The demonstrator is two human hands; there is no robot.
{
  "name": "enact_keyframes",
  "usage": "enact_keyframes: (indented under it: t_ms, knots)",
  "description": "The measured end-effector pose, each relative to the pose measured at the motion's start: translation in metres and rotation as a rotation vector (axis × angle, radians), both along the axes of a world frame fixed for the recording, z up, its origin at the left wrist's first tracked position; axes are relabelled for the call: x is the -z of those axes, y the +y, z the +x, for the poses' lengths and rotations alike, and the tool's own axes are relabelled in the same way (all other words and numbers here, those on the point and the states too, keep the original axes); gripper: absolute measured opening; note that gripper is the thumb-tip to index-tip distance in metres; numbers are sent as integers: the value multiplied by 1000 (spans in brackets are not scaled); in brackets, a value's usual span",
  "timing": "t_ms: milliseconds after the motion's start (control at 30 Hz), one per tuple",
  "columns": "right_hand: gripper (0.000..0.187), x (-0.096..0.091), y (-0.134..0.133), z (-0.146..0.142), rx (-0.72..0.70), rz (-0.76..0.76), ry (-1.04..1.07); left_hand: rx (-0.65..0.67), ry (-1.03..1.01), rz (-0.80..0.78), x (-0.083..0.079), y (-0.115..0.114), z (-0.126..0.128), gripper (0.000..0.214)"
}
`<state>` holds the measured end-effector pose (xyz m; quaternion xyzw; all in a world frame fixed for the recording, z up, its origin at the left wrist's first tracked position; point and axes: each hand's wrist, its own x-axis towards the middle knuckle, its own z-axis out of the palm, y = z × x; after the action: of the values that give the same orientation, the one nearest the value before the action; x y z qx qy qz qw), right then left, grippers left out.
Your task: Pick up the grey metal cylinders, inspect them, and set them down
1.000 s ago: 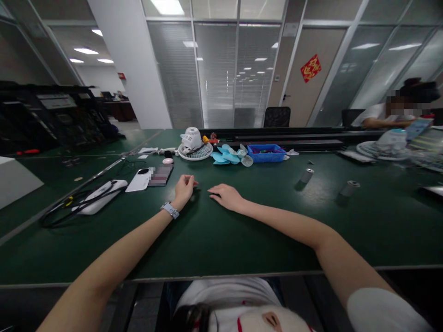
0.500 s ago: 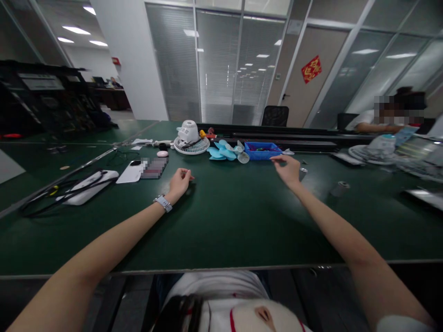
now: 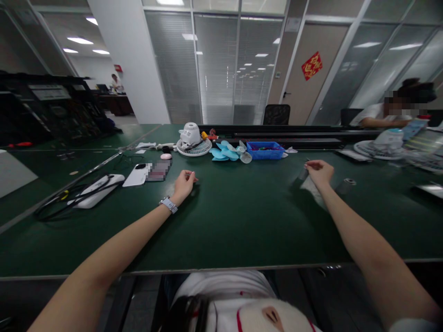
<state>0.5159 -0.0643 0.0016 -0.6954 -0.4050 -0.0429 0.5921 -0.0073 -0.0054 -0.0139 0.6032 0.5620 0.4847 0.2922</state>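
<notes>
My left hand (image 3: 184, 186), with a watch (image 3: 169, 204) on its wrist, hovers over the green table (image 3: 228, 221). Its fingertips are pinched together; whatever they may hold is too small to name. Over on the right, my right hand (image 3: 320, 173) has thumb and finger closed at a tiny dark piece I cannot make out. A grey metal cylinder (image 3: 302, 173) stands beside these fingertips, partly hidden. Another metal cylinder (image 3: 346, 186) is right of this hand.
Along the back are a white fan body with its grille (image 3: 194, 146), light-blue fan blades (image 3: 224, 151) and a blue tray (image 3: 265, 151) of small parts. Phones (image 3: 135, 175) and a cabled white device (image 3: 98, 191) lie left. A person (image 3: 377, 115) sits at far right.
My right hand has moved right, from in front of the blue tray to the metal cylinder. My left hand keeps its pinch in nearly the same place. The view has shifted slightly.
</notes>
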Motion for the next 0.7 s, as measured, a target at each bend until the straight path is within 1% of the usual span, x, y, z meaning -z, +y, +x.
enact_keyframes:
  t_ms: [167, 400, 500, 567, 633, 700]
  knots:
    - [14, 2, -5, -4, 61, 4, -69, -3, 28, 18, 3, 2, 0, 17]
    - [17, 2, -5, -8, 70, -3, 13, 2, 30, 17, 3, 3, 0, 17]
    - [25, 4, -4, -8, 54, -11, -4, 5, 16, 13, 3, 3, 0, 17]
    - [30, 7, -4, -7, 46, 12, -58, 6, 23, 11, 4, 4, 0, 17]
    - [36, 13, -2, -5, 71, 37, -112, 7, 27, 12, 3, 4, 0, 16]
    - [48, 21, 2, -3, 100, 15, -88, 5, 22, 10, 3, 4, 0, 16]
